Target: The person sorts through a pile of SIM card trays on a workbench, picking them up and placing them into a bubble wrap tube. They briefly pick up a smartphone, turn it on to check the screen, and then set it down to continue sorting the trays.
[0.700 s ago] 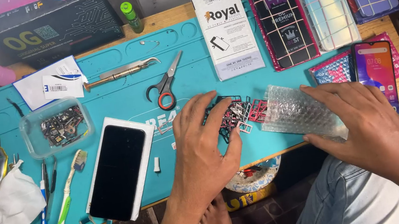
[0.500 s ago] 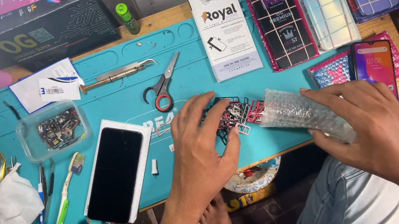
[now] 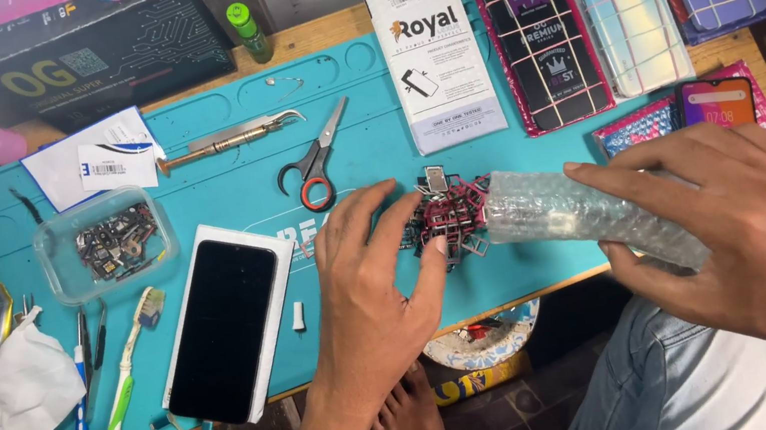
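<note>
My left hand (image 3: 369,293) rests palm down on the teal work mat (image 3: 228,193), its fingers spread and the fingertips touching a pile of small dark and pink metal frames (image 3: 451,210). My right hand (image 3: 739,227) grips a rolled piece of clear bubble wrap (image 3: 585,215), whose open end lies against the right side of that pile. A black phone (image 3: 222,325) lies screen up on a white box lid left of my left hand.
Scissors (image 3: 315,166), tweezers (image 3: 226,144) and a white carton (image 3: 436,60) lie farther back on the mat. A clear tray of small parts (image 3: 109,244), a toothbrush (image 3: 125,385) and a crumpled tissue (image 3: 25,390) lie at left. Phone cases (image 3: 620,8) and a lit phone (image 3: 715,103) sit at right.
My right hand has lifted and turned the bubble wrap roll toward the pile. My left hand's fingers have spread and moved onto the frames.
</note>
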